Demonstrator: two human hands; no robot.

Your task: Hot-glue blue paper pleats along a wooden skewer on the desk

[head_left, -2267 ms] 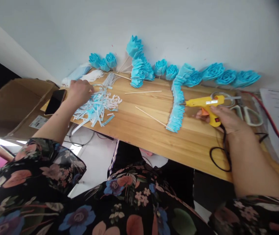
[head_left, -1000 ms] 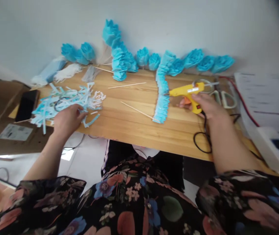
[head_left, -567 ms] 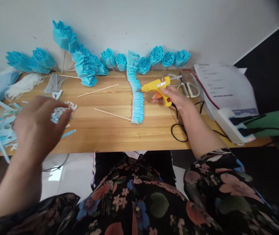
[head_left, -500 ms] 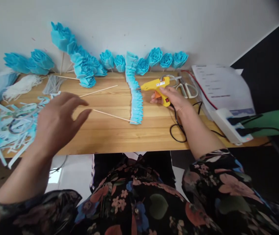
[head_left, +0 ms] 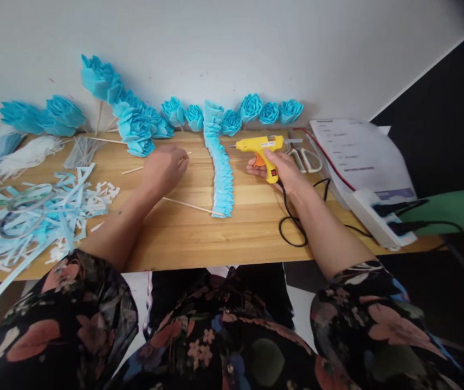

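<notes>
My right hand grips the handle of a yellow glue gun held just above the wooden table, nozzle pointing left at a long strip of folded blue paper. My left hand rests knuckles-up on the table left of that strip, fingers curled over a thin wooden stick that shows on both sides of the hand. A second stick lies just in front of it.
Blue paper flowers line the wall. A heap of blue and white paper scraps covers the left end. Scissors, printed sheets, a white power strip and a black cord sit at the right.
My left hand left the scrap heap, swept right across the table and came down on a wooden stick. The camera swung right. The glue gun stayed in my right hand.
</notes>
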